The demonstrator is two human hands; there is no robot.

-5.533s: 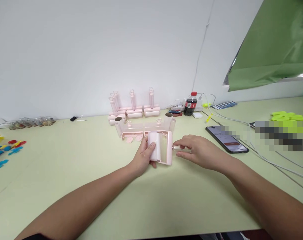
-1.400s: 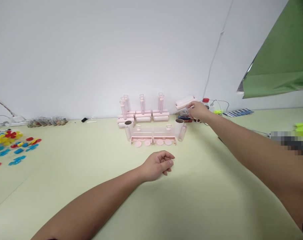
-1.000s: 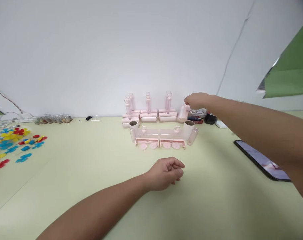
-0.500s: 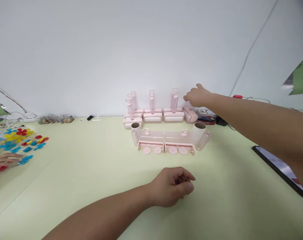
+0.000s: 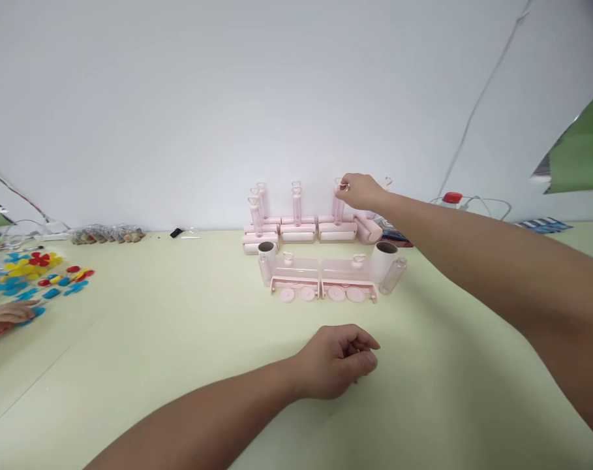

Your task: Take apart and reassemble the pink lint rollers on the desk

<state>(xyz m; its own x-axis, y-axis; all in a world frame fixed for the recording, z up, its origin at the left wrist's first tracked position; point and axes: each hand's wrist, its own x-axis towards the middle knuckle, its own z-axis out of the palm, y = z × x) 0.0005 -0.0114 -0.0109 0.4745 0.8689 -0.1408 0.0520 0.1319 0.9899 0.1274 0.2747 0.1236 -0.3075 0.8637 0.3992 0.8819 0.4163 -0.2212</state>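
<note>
My right hand point(image 5: 362, 189) reaches to the back row, its fingers closed at the heart-shaped loop of an upright lint roller handle point(image 5: 338, 207). Several pink lint rollers point(image 5: 297, 230) stand against the wall there, handles up; the rightmost roller point(image 5: 368, 230) sits at an angle. My left hand point(image 5: 333, 362) rests on the table, loosely curled with thumb and fingers apart, and nothing shows in it. Beyond it lie loose roller parts: clear pink covers point(image 5: 348, 267), pink frames point(image 5: 296, 282), round discs point(image 5: 336, 294), a paper roll point(image 5: 385, 261) and a clear tube point(image 5: 393, 276).
At the left, another person's hand point(image 5: 5, 316) touches red, yellow and blue flower-shaped pieces point(image 5: 19, 274). Small bagged items point(image 5: 107, 234) line the wall. A red-capped bottle point(image 5: 451, 198) and cables stand at the back right, beside a blue packet point(image 5: 543, 225).
My right hand has moved left from above the angled roller to the neighbouring roller's handle, and its fingers have closed. My left hand stays put. The phone at the right has gone from view.
</note>
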